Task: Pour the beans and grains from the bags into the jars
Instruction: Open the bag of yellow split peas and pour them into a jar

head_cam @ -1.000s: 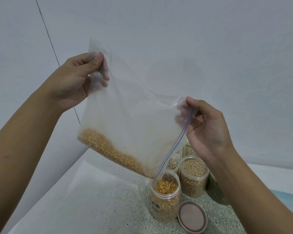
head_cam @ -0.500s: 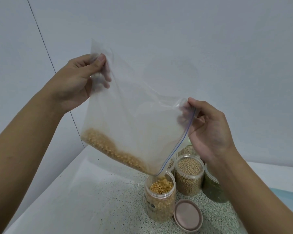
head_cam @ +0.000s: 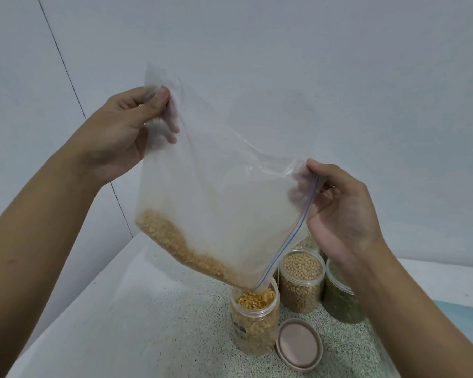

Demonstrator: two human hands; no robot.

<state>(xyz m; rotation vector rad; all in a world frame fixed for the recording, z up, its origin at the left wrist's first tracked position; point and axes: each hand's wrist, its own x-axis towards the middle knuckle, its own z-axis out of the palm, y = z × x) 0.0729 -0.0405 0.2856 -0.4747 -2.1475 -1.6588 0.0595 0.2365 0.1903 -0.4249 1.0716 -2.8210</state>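
Both hands hold a clear zip-top bag (head_cam: 216, 192) tilted above the open jar (head_cam: 253, 331). Up and to the left of that jar, the left hand (head_cam: 118, 132) pinches the bag's closed bottom corner between thumb and curled fingers. The right hand (head_cam: 341, 214) pinches the upper end of the mouth, almost straight above the jar. The film is thin, soft and wrinkled, and a blue zip line (head_cam: 292, 236) runs down its open edge to the lowest corner, which sits just at the jar's rim.

Small yellow split grains (head_cam: 175, 244) lie in a band along the bag's lower edge, sloping down toward the jar, which is nearly full of the same grains. It is a round, clear plastic jar with a threaded neck, standing on a speckled stone-like worktop (head_cam: 161, 336). A dark label on its side is too small to read.

A round pinkish lid (head_cam: 298, 343) lies flat, touching the jar's right side. Behind the jar on the right stand a jar of pale round beans (head_cam: 300, 285) and a jar of green grains (head_cam: 339, 301). Left of the jar the worktop is open up to the plain wall.
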